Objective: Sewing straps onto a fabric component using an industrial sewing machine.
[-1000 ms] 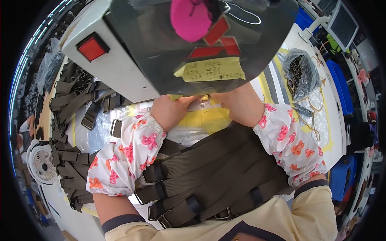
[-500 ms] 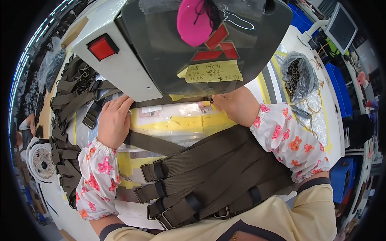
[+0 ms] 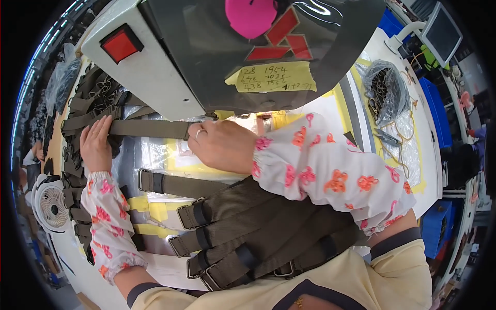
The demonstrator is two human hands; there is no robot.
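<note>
An olive-brown webbing strap (image 3: 147,128) stretches sideways in front of the sewing machine (image 3: 206,57). My right hand (image 3: 222,146) pinches its right end just below the machine head. At the strap's left end, my left hand (image 3: 96,144) lies with its fingers stretched out, next to a pile of similar straps (image 3: 85,111); the part under the fingers is hidden. Closer to me lies a stack of webbing straps (image 3: 279,222) with dark loops and metal buckles. One buckle (image 3: 146,181) pokes out at the stack's upper left.
At right, a clear bag of metal hardware (image 3: 385,95) stands near small snips (image 3: 387,137) and loose cord. A white fan (image 3: 50,204) is at left, a screen on an arm (image 3: 440,35) at upper right. Another person's hand (image 3: 37,151) shows at the far left.
My left hand has moved left onto the strap pile, uncovering a buckled strap. My right hand has come left from under the machine and now holds a strap end.
</note>
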